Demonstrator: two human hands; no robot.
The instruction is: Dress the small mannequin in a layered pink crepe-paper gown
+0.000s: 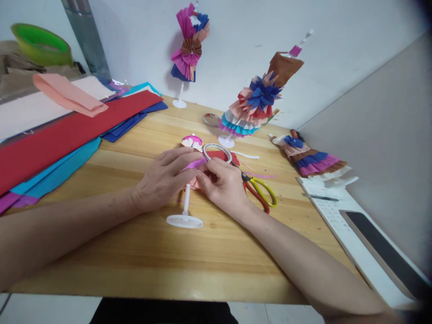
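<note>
A small white mannequin stand (185, 215) lies tilted on the wooden table (141, 252), its round base toward me. Both hands meet over its upper end. My left hand (165, 177) curls round the top and presses a strip of pink-purple paper (193, 164) against it. My right hand (224, 182) pinches the same paper and the salmon paper folds below it. A roll of clear tape (218, 152) lies just beyond my fingers. Scissors with red and yellow handles (260, 192) rest right of my right hand.
Two finished paper-dress figures stand at the back, one near the wall (189, 49) and one nearer (258, 101); a third (308, 155) lies at right. Red, blue and pink paper sheets (60, 135) cover the left. A calendar (340, 220) and phone (381, 249) sit at right.
</note>
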